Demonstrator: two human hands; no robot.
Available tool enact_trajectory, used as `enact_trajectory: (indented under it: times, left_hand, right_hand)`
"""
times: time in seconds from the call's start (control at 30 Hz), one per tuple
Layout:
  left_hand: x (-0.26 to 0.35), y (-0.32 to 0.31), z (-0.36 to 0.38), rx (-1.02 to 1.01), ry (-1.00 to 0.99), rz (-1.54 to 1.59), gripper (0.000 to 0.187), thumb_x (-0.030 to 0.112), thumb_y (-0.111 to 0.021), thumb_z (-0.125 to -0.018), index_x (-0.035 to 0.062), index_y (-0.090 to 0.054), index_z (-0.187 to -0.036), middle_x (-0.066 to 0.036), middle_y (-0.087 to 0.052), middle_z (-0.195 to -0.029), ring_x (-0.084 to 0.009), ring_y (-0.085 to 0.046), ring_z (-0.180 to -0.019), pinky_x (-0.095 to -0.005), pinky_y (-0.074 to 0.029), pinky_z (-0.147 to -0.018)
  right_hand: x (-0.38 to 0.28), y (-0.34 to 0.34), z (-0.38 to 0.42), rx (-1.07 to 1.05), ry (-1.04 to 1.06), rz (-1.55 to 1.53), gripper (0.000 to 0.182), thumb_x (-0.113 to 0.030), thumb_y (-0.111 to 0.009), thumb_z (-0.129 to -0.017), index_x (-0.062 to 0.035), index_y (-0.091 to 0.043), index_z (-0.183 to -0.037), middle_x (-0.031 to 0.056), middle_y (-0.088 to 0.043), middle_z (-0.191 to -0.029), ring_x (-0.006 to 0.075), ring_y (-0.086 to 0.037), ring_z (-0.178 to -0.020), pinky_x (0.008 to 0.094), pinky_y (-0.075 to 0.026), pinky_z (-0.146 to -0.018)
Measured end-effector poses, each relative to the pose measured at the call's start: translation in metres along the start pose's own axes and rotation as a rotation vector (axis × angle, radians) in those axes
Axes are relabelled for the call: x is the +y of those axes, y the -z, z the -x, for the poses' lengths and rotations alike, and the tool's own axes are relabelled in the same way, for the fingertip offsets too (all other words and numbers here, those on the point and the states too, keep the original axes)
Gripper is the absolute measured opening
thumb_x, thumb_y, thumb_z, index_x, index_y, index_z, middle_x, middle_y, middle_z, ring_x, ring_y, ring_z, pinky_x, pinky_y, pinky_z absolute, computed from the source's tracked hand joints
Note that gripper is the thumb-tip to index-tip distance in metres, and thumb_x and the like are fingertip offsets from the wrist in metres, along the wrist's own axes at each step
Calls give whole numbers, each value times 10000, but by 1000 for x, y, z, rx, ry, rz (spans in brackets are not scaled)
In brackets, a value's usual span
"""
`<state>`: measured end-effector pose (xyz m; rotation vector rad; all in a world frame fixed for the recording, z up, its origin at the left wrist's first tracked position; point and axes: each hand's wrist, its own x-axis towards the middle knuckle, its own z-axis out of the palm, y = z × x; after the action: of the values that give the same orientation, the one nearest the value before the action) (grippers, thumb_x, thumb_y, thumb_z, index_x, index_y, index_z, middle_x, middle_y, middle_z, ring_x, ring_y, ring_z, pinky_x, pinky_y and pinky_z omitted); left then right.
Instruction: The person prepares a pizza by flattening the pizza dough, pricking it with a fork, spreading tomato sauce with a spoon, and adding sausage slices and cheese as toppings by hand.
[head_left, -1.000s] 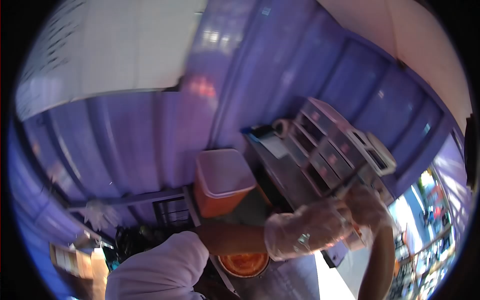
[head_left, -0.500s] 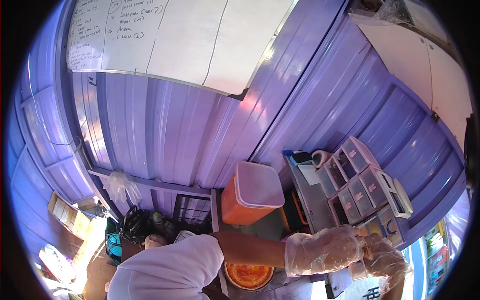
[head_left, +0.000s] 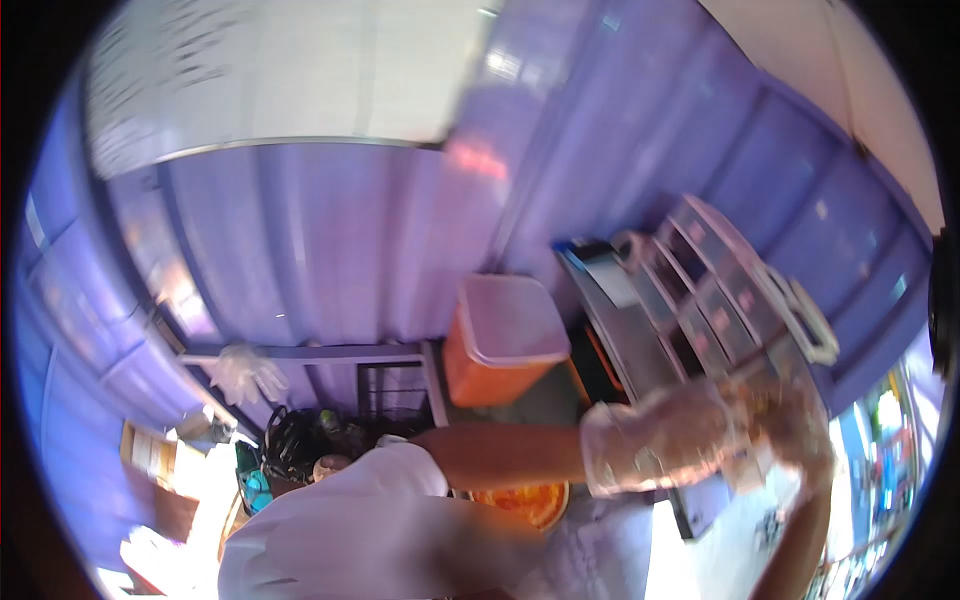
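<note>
My left hand [head_left: 675,435], in a clear plastic glove, reaches across to the right side, its fingers meeting my other hand. My right hand [head_left: 790,425], also gloved in clear plastic, is beside it, with the forearm coming up from the bottom right. Motion blur and crinkled plastic hide the fingers of both hands and anything between them. Below my outstretched forearm lies a round base with red-orange sauce [head_left: 525,502], partly covered by the arm and white sleeve.
An orange container with a pale lid [head_left: 512,322] stands behind the forearm. Small clear drawers [head_left: 715,320] are on the back counter at right. A clear glove [head_left: 248,374] hangs on the rail at left, above dark items. A whiteboard [head_left: 300,70] is on the purple wall.
The view has tilted down and blurred, so the container and drawers appear higher. Both gloved hands remain together at the right, and the sauced base is now more covered.
</note>
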<state>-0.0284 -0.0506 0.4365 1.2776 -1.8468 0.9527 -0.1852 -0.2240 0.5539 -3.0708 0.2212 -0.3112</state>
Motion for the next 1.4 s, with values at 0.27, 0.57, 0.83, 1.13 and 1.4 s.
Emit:
enact_trajectory:
  times: [0.27, 0.57, 0.83, 1.13, 1.4]
  left_hand:
    - [2, 7, -21, 54, 151, 620, 384, 112, -727, -850, 67, -661, -1226, -158, -648, -1195, -313, -638, -1016, -400, -509, -925]
    - [17, 34, 31, 260, 1053, 1998, 334, 178, -617, -991, -16, -583, -1261, -87, -662, -1047, -164, -675, -920, -323, -570, -771]
    - [35, -25, 190, 131, 1705, 1658, 322, 226, -669, -971, 21, -614, -1213, -54, -679, -1065, -142, -659, -986, -299, -565, -758]
    - [28, -91, 285, -99, 1310, 1152, 157, 90, -678, -956, -38, -685, -1046, -15, -677, -900, -51, -618, -815, -187, -506, -727]
    - [19, -110, 290, -368, 1224, 626, 206, 62, -682, -926, -63, -677, -1090, -118, -701, -972, -132, -667, -911, -269, -537, -829]
  right_hand:
    - [-48, 41, -9, 146, -507, -405, 176, -217, -666, -916, -93, -697, -1037, -5, -626, -706, 57, -557, -621, 254, -429, -530]
    - [-136, -36, -1, 338, -369, -857, 151, -64, -688, -913, -1, -664, -1049, 70, -696, -956, 91, -622, -784, 231, -514, -677]
    - [-128, -241, 13, 205, -562, -1069, 184, -144, -661, -922, 2, -680, -1031, 95, -670, -867, 144, -614, -726, 295, -496, -655]
    - [-97, -350, 30, 86, -998, -1288, 245, -185, -651, -857, 32, -682, -968, 34, -611, -714, 94, -546, -622, 267, -440, -586]
    - [-84, -368, 45, 134, -955, -1335, 295, -202, -666, -863, 30, -668, -1046, 1, -581, -672, 81, -516, -596, 260, -414, -553]
